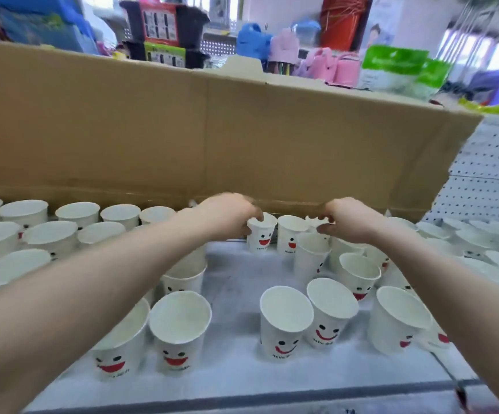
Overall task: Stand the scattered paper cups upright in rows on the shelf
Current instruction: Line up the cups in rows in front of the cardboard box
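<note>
Pinching the rim of a small white paper cup printed with a red-and-black smiling face (260, 238), our left hand (230, 215) is curling fingers and thumb over its far edge, while our right hand (351, 221) is nipping the dented lip of a second white cup (312, 221) just to the right; a third smiling cup (290, 234) is standing between the two. Both held cups are sitting upright at the far middle of the pale grey shelf (236, 273), close against the tall brown cardboard wall (212, 130). We are judging these cups to be very light, thin-walled and easily crushed: the lip under our right fingers is looking crumpled, so a hard squeeze on the side wall is likely to buckle it. We are reckoning the rolled rim to be the stiffest part, making a gentle two-finger hold there, or a loose wrap low on the body, the safest. Being so light, they are liable to tip or skate on the smooth shelf if nudged. Tidy rows (78, 213) are filling the far left, whereas the near cups (287, 321) are standing unevenly spaced.
</note>
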A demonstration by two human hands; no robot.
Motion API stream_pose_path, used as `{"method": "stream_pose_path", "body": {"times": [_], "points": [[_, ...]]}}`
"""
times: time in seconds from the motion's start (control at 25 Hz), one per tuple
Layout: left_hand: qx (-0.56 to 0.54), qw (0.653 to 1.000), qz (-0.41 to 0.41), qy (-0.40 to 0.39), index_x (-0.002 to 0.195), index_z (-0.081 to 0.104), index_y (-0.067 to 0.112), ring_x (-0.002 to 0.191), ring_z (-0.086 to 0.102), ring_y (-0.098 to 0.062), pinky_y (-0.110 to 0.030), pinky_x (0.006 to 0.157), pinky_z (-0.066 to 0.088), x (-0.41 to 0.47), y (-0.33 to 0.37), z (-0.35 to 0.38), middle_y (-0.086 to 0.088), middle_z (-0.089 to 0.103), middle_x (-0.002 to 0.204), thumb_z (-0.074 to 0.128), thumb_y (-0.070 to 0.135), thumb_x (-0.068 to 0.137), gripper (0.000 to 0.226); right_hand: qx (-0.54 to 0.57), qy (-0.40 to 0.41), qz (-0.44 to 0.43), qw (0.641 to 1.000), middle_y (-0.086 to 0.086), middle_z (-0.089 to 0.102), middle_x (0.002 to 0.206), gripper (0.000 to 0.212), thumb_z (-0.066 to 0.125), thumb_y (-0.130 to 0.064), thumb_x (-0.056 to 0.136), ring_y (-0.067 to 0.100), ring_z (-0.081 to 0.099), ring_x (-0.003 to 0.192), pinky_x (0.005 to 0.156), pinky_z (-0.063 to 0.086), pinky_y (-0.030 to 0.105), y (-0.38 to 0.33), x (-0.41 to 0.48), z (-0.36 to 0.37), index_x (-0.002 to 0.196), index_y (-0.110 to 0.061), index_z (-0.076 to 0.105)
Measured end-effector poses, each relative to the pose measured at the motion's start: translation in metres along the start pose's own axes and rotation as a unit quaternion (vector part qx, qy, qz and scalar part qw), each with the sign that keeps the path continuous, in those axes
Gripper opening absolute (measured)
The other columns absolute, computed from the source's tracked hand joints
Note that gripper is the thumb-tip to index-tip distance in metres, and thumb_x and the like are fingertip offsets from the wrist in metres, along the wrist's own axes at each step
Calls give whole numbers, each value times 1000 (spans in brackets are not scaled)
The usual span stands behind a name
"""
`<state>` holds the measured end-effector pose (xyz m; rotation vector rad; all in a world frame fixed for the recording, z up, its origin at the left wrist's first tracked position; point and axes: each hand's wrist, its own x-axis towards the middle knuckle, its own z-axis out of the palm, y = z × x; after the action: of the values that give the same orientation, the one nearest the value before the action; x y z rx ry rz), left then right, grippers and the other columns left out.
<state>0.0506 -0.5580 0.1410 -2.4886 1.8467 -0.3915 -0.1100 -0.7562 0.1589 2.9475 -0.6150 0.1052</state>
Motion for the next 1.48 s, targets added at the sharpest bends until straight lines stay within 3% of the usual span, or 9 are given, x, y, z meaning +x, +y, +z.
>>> {"method": "stream_pose_path", "body": {"times": [0.16, 0.32, 0.44, 0.84, 0.96, 1.12, 1.2, 1.32, 1.48], "points": [[17, 998, -29, -57, 126, 57, 28, 115, 55, -27, -34, 84, 47, 55, 10, 18, 1, 59, 128, 64, 30, 90, 37, -8, 11, -51, 999, 6, 67, 86, 13, 58, -25, 87, 32, 62, 85, 71, 52, 34, 21, 35, -1, 82, -14, 62], [53, 997, -38, -52, 107, 69, 28, 97, 62, -29, -28, 68, 40, 61, 4, 23, -2, 68, 108, 64, 26, 88, 19, 50, -17, -101, 993, -1, 68, 78, 14, 66, -33, 85, 22, 62, 76, 63, 48, 27, 11, 59, 4, 88, -23, 75], [59, 994, -55, -68, 103, 70, 28, 93, 63, -29, -27, 65, 37, 54, -7, 20, -2, 68, 104, 64, 26, 87, 17, 56, -53, -111, 991, -6, 70, 84, 19, 74, -41, 77, 19, 64, 79, 70, 53, 29, -5, 74, 13, 89, -27, 76], [69, 995, -27, -69, 94, 68, 25, 71, 45, -23, -27, 61, 30, 31, -30, 17, -1, 67, 92, 61, 27, 89, 10, 51, 0, -142, 989, -2, 60, 78, 9, 73, -20, 77, 23, 57, 75, 65, 42, 26, -34, 93, 28, 85, -23, 74], [70, 996, -20, -55, 92, 67, 23, 70, 44, -23, -27, 60, 30, 28, -36, 19, -1, 65, 87, 60, 24, 88, 8, 61, 4, -154, 986, -1, 65, 77, 7, 75, -20, 74, 24, 61, 76, 65, 49, 28, -37, 97, 32, 80, -22, 73], [70, 997, -9, -43, 84, 62, 25, 71, 50, -28, -29, 58, 32, 26, -41, 29, -1, 56, 77, 61, 25, 88, 4, 76, -8, -157, 985, -5, 62, 75, 9, 76, -23, 75, 21, 60, 74, 62, 42, 25, -40, 95, 31, 84, -22, 73], [62, 997, -11, -35, 93, 64, 27, 82, 58, -30, -30, 61, 40, 25, -42, 32, 0, 62, 86, 63, 30, 88, 6, 90, -7, -150, 985, -6, 63, 80, 14, 75, -28, 79, 18, 61, 79, 67, 47, 26, -38, 91, 23, 92, -23, 75], [49, 998, -19, -28, 122, 59, 34, 105, 58, -24, -34, 76, 49, 22, -33, 21, 6, 63, 115, 62, 36, 89, 33, 111, 0, -111, 988, -6, 70, 88, 12, 72, -25, 82, 17, 65, 85, 78, 54, 31, -20, 78, 8, 93, -26, 76], [-18, 998, 61, 26, 118, 61, 38, 100, 58, -11, -27, 74, 44, 0, 14, -10, 15, 63, 110, 61, 41, 89, 30, 52, -25, -101, 993, -6, 72, 90, 20, 71, -24, 81, 15, 62, 80, 74, 51, 26, 10, 47, 12, 101, -27, 75]]}}
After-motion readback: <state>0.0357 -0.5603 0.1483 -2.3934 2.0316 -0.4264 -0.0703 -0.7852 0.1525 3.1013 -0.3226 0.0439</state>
